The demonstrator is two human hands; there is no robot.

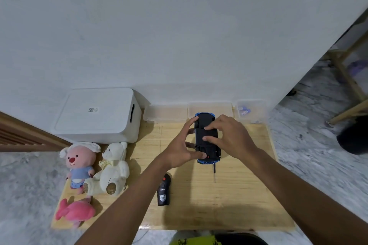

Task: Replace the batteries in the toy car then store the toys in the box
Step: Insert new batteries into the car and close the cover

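Two hands grip toy car (207,119), belly-up, table's (239,205) 12 o'clock: left hand (179,151) clamps flank, right hand (233,135) curls over underside. Advice: steady body, press squarely. Screwdriver (214,171) at car's 6 o'clock.

Toy car (207,137): blue body, black underside turned up, lengthwise to the viewer, gripped by left hand (179,151) and right hand (229,137).
Box (97,115): white, lid on, back left against the wall.
Soft toys, left side: pink-faced doll (79,163) in blue top, sitting; cream bear (113,171) sitting just beside it; pink plush (75,213) lying nearest.
Remote (163,191): black, lying flat.
Batteries (244,111): small, blue and white, back right.
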